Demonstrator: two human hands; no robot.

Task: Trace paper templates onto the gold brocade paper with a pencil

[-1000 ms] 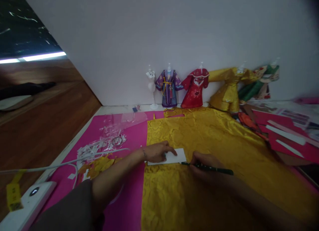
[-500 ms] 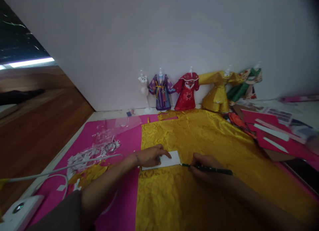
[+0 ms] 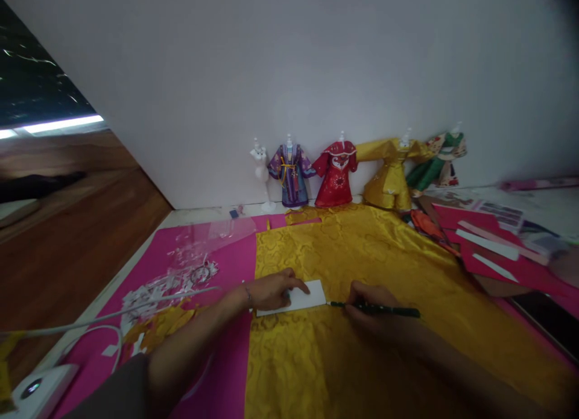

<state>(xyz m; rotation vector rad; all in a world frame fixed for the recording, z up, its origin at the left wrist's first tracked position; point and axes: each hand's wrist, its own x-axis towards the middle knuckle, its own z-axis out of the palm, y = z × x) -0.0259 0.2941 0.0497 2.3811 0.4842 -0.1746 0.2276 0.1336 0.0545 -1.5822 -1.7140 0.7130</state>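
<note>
A white rectangular card (image 3: 314,293) lies flat on gold patterned fabric (image 3: 289,371). My left hand (image 3: 274,290) rests on the card from the left, its index finger stretched out and pressing down; the other fingers are partly hidden. To the right, my right hand (image 3: 368,304) is closed in a writing grip around a dark green pencil (image 3: 400,311). The pencil's tip is at the card's lower right corner, on or just above the fabric; I cannot tell whether it touches.
Doll-sized mannequins stand by the wall, among them a red dress (image 3: 337,175) and a purple robe (image 3: 294,178). Paper scraps (image 3: 158,289), a cable (image 3: 113,316) and a white device (image 3: 43,390) lie left. Red sheets (image 3: 479,235) and a phone (image 3: 549,319) lie right.
The whole scene sits slightly lower as the camera has tilted. My hands, the card and the pencil keep nearly the same places relative to the fabric.
</note>
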